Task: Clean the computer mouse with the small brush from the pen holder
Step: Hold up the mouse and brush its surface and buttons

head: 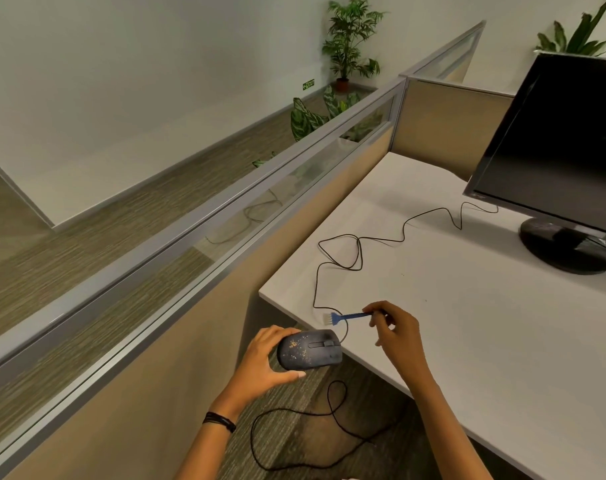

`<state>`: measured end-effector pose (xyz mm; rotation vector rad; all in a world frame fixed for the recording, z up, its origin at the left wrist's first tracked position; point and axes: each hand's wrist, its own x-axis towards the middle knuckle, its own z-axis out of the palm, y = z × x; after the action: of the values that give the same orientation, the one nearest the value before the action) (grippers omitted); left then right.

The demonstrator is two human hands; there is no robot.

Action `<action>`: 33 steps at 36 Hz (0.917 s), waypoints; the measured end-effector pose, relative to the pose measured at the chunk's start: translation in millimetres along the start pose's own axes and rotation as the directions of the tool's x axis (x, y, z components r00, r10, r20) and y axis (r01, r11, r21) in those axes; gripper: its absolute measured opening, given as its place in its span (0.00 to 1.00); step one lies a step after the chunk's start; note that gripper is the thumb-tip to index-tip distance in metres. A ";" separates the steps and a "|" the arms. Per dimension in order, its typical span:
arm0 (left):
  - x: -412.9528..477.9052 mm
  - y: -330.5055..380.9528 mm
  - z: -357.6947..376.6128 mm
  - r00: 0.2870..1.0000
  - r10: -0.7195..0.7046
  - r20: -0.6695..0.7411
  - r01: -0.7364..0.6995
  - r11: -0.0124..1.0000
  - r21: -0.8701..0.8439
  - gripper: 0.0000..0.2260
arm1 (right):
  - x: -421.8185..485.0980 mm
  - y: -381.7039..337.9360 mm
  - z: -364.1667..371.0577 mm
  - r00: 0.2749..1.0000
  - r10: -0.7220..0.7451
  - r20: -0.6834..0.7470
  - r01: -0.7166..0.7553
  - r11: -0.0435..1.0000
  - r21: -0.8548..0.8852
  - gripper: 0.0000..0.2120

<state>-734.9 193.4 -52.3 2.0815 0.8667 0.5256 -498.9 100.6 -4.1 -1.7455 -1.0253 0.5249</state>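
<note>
My left hand (260, 358) holds a dark computer mouse (310, 349) off the desk's left edge, above the floor. Yellowish specks dot the mouse's back. My right hand (395, 329) pinches the handle of a small blue brush (346, 317) with white bristles pointing left. The bristles hover a little above the mouse, not touching it. The mouse's black cable (357, 251) loops across the white desk (467, 323) and hangs down towards the floor. No pen holder is in view.
A black monitor (554, 140) on a round stand (564, 249) stands at the desk's right back. A beige partition with a glass strip (225, 220) runs along the left. Potted plants (346, 39) stand beyond it.
</note>
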 end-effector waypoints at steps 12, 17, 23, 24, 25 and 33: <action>-0.5 -2.9 -6.5 0.999 -0.029 0.013 0.030 0.999 -0.015 0.28 | -4.5 14.1 -4.7 0.998 0.060 0.030 -0.057 0.995 -0.086 0.11; -0.5 -3.8 -7.0 1.000 -0.026 0.010 0.026 1.000 -0.014 0.28 | -3.1 13.9 -7.0 0.993 0.058 0.105 -0.037 0.981 -0.192 0.09; 0.7 -3.2 -5.6 1.000 -0.016 -0.013 0.016 0.999 0.028 0.29 | -2.1 4.6 -4.9 0.996 -0.011 0.089 0.016 0.998 -0.054 0.11; 1.3 -2.9 -5.2 1.000 -0.013 -0.018 0.014 0.999 0.038 0.29 | -2.2 1.3 -3.6 0.993 -0.024 0.118 0.027 0.999 -0.024 0.12; 2.0 -2.5 -4.7 1.000 -0.010 -0.022 0.011 0.999 0.047 0.29 | -2.3 -1.7 -2.0 0.989 -0.036 0.144 0.037 0.999 -0.004 0.13; 6.1 -1.3 -1.0 1.000 -0.001 -0.016 0.002 0.998 0.056 0.29 | -2.0 -8.6 14.0 0.978 -0.041 0.205 0.046 0.999 -0.018 0.11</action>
<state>-731.9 198.9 -52.4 2.1302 0.9017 0.5232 -513.7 107.8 -2.1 -1.7105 -1.2146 0.6779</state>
